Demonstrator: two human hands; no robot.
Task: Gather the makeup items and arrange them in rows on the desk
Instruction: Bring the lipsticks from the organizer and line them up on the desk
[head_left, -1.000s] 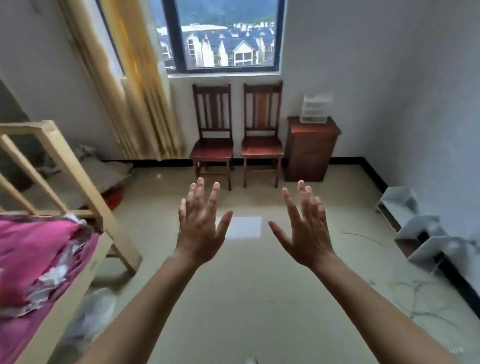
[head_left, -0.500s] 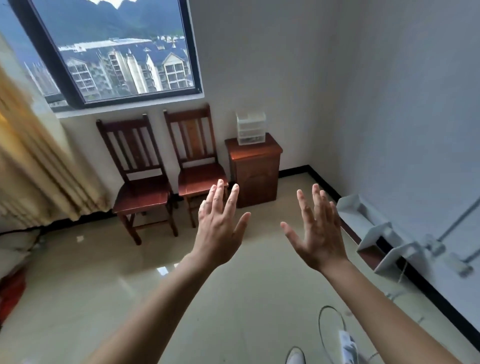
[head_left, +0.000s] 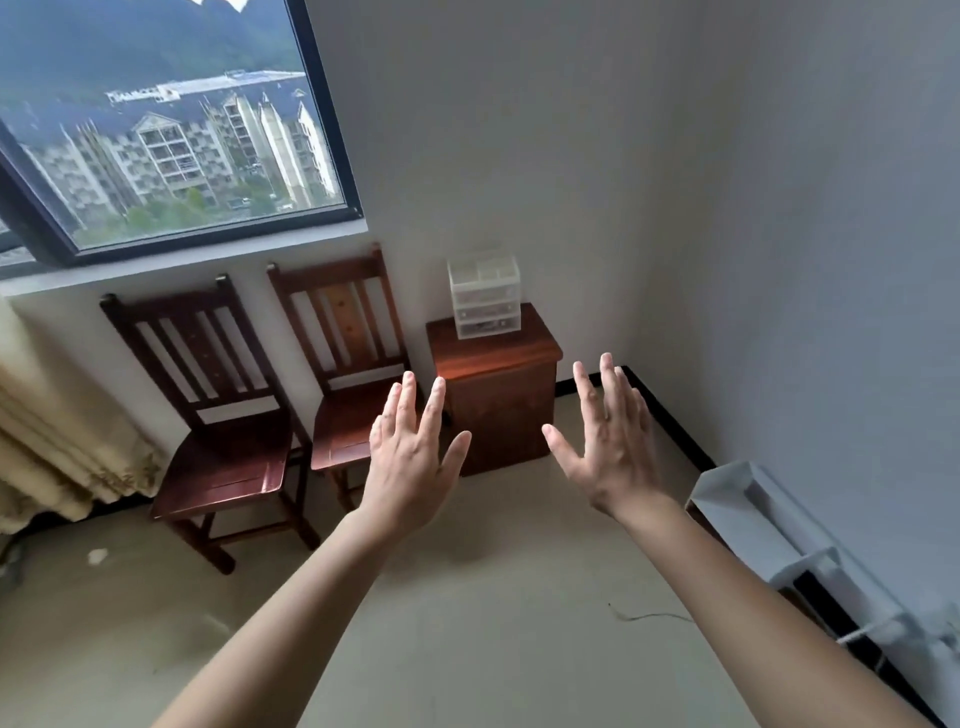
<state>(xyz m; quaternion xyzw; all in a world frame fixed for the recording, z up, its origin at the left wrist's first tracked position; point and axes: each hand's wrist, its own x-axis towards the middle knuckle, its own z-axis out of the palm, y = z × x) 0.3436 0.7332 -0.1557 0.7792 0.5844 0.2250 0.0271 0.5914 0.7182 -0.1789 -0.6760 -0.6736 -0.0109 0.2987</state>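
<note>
Corner counter (head_left: 493, 358) carries a clear drawer organiser (head_left: 484, 293); makeup items presumably inside, indistinct. Judged light, brittle plastic: hold by both side walls. Left grip (head_left: 410, 462) and right grip (head_left: 613, 447) spread wide, empty, well short of it.

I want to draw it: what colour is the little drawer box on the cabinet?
The drawer box is clear with white edges; head view.
</note>
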